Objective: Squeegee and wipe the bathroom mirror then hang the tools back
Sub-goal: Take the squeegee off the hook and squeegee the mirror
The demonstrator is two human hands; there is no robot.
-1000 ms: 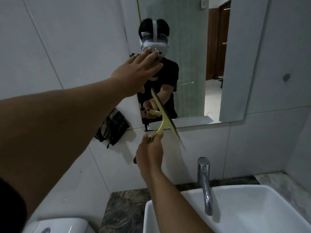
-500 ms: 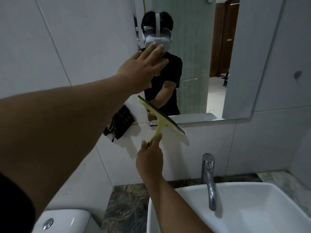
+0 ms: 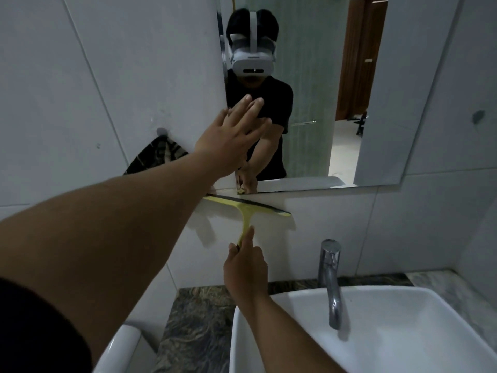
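Head view: right hand (image 3: 246, 267) clamped on squeegee (image 3: 248, 208) below mirror (image 3: 349, 90); left hand (image 3: 231, 135) open, flat. Lift blade, press evenly.

Yellow squeegee (image 3: 250, 208) with a black blade, dark cloth (image 3: 158, 157) with pale stripes, white basin (image 3: 403, 332), silver tap (image 3: 329, 281), worktop (image 3: 196, 327) of dark mottled stone, pale grey wall tiles (image 3: 107, 76)

White tiled walls (image 3: 107, 76), marble counter (image 3: 196, 327)
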